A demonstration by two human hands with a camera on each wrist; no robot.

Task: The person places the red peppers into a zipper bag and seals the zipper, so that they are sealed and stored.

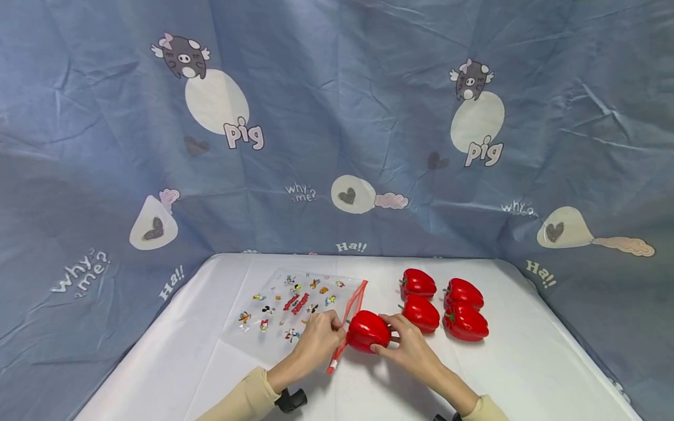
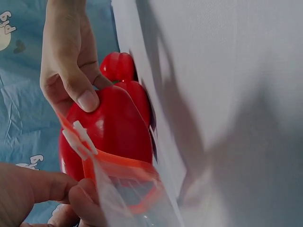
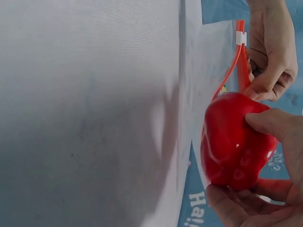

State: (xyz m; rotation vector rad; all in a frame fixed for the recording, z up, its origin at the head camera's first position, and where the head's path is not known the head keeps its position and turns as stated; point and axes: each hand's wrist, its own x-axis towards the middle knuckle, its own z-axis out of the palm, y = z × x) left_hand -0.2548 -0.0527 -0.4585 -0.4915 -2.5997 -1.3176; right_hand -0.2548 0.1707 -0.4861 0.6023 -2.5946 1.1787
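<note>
My right hand [image 1: 413, 346] grips a red bell pepper [image 1: 368, 331], thumb on its near side and fingers around its right end. The pepper's stem end points left, right at the mouth of a clear zip bag [image 1: 274, 304] printed with cartoon figures. My left hand [image 1: 319, 336] pinches the bag's red-edged opening between thumb and fingers. In the left wrist view, the red zip strip [image 2: 125, 161] bows apart in front of the pepper, with a white slider [image 2: 80, 137] on it. The right wrist view shows the pepper [image 3: 236, 142] between thumb and fingertips.
Several more red peppers lie right of my hands: one at the back [image 1: 418, 283], one close behind my right hand [image 1: 421, 313], and a pair [image 1: 466, 321] farther right. The white table [image 1: 526, 374] ends at a blue printed cloth [image 1: 316, 117].
</note>
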